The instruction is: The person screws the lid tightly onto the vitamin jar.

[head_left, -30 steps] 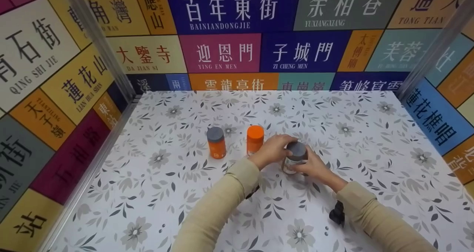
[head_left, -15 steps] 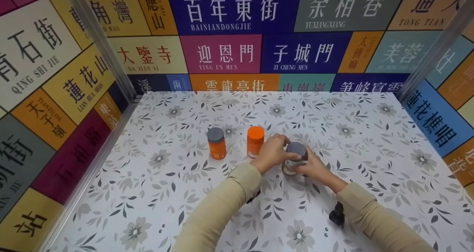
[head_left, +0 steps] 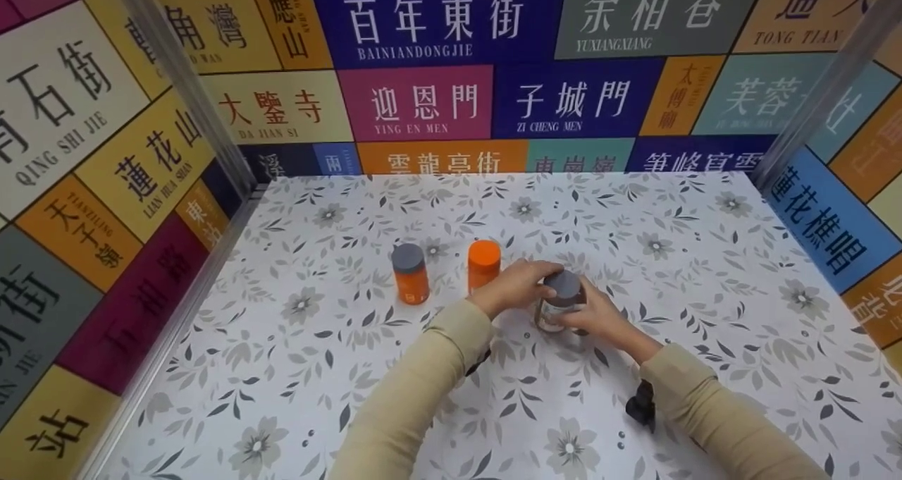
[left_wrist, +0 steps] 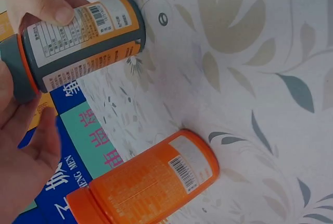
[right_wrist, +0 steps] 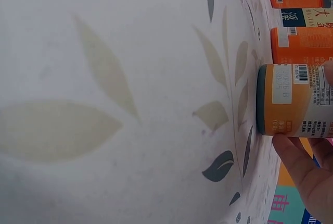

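Note:
A dark grey supplement bottle (head_left: 561, 300) with a grey cap and an orange-and-white label stands upright on the table. My right hand (head_left: 599, 318) holds its body from the right, and in the right wrist view the fingers (right_wrist: 299, 164) lie along the label. From the left, my left hand (head_left: 518, 286) grips the cap (left_wrist: 18, 67); an orange ring shows below the cap in the left wrist view. Just left of my left hand stands an orange bottle (head_left: 484, 265) with an orange cap, partly hidden by that hand. Another orange bottle (head_left: 411, 275), grey-capped, stands farther left.
The table cover (head_left: 317, 367) is white with grey flowers and leaves. Panels of coloured signs (head_left: 423, 99) rise behind the table and on both sides. Clear upright posts (head_left: 190, 78) stand at the back corners. A black strap (head_left: 641, 404) hangs below the right sleeve.
My left hand has shifted its fingers around the cap: half a second ago its thumb lay across the near side, now it is back farther round. The right hand and the bottles stay in place.

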{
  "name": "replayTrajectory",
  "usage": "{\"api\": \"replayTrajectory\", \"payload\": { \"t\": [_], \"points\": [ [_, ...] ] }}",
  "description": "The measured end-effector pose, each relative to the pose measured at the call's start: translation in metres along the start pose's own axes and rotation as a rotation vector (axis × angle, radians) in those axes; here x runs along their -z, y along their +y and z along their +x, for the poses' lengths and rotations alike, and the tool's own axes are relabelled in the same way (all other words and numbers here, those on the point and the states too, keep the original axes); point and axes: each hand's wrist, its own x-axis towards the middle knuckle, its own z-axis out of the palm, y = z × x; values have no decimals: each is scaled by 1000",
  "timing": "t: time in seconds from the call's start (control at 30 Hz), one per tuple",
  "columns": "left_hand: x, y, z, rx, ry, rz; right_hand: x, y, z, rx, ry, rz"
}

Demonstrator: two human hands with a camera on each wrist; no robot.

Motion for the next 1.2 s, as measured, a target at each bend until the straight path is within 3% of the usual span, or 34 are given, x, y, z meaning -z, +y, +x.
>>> {"api": "replayTrajectory", "payload": {
  "t": [0.07,0.13,0.33,0.47,0.57,0.87,1.0,1.2],
  "points": [
    [1,1,-1,7,-32,-11,1,-8,-3,5,-5,9],
    [0,4,-3,43,-26,-5,1,-10,-4,4,-14,2],
    [-12,19,-5,189,195,60,4,7,4,-7,-45,-44],
    [-16,21,-4,217,286,62,4,7,5,-1,-44,-39],
    [-14,18,-3,181,280,46,4,6,6,3,-36,-41],
    [-5,3,-2,-76,191,51,5,11,7,23,-28,-17],
    [-5,-2,-2,-136,174,73,5,13,9,36,-21,-19],
    [-8,-12,-3,-184,161,22,4,14,10,43,-40,-33]
  ]
}}
